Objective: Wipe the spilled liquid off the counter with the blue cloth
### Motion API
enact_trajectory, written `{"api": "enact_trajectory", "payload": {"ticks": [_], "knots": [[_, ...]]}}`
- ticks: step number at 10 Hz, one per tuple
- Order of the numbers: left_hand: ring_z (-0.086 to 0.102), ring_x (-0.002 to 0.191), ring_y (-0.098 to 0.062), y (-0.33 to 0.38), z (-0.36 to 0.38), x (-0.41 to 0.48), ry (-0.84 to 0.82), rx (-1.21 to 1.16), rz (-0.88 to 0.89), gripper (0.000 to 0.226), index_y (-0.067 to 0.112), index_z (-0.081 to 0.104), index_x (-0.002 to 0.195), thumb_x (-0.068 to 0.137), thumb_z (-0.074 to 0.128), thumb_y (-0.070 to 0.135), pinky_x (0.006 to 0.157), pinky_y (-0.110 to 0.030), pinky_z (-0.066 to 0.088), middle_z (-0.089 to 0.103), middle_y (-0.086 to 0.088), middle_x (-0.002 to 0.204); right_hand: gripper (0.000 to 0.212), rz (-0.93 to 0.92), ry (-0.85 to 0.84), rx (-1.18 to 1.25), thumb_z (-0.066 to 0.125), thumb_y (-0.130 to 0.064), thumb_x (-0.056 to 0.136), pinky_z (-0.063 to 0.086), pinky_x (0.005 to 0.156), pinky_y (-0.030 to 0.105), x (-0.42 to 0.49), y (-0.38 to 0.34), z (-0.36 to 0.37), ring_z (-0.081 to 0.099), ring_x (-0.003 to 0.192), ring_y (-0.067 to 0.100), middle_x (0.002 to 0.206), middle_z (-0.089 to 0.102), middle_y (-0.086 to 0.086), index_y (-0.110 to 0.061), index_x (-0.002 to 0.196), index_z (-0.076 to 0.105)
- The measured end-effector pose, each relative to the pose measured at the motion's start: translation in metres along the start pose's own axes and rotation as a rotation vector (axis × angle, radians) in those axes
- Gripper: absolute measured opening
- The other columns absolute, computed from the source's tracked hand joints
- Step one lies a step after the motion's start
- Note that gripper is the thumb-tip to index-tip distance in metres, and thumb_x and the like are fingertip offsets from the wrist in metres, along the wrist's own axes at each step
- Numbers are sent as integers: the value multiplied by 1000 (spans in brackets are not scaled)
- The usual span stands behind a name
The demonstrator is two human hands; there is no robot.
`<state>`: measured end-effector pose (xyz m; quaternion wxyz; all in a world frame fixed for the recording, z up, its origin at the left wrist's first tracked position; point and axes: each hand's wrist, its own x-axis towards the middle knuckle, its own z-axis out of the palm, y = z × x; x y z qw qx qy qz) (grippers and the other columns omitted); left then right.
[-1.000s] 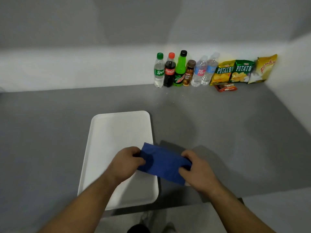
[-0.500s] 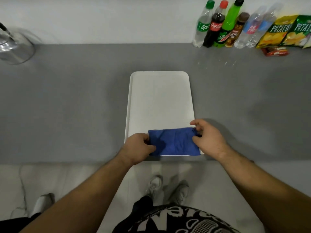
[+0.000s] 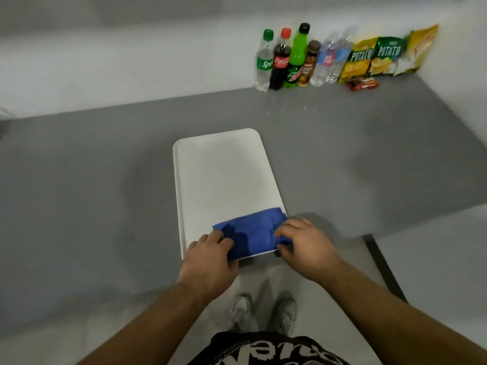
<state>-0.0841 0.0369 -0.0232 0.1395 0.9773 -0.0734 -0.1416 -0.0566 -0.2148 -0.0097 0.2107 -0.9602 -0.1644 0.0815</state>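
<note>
The folded blue cloth (image 3: 251, 231) lies on the near right corner of a white tray (image 3: 224, 175) on the grey counter (image 3: 92, 180). My left hand (image 3: 210, 262) grips the cloth's near left edge. My right hand (image 3: 303, 245) holds its right end, fingers curled over the fabric. Small clear droplets of spilled liquid (image 3: 290, 108) glint on the counter in front of the bottles, far from both hands.
Several drink bottles (image 3: 290, 61) stand in a row against the back wall, with chip bags (image 3: 382, 59) and a small red packet (image 3: 362, 84) to their right. A white wall (image 3: 461, 88) bounds the counter on the right. The counter's front edge runs just below the tray.
The camera view tilted back up and shifted. The cloth stays on the tray's near end with both hands on its ends; my right hand now lies further over the cloth.
</note>
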Motion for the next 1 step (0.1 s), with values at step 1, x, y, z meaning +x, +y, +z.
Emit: {"api": "enact_trajectory", "payload": {"ticks": [1], "knots": [[62,93,-14,2,-13,4,-13,57,-9,34,34,65,102,92,43,58,86,-34,50,65,11,108,11,94,43,95,63,-23,99,48,83,35,-16,6,-9,62,95,22,102,69,0,-19,98,73]]}}
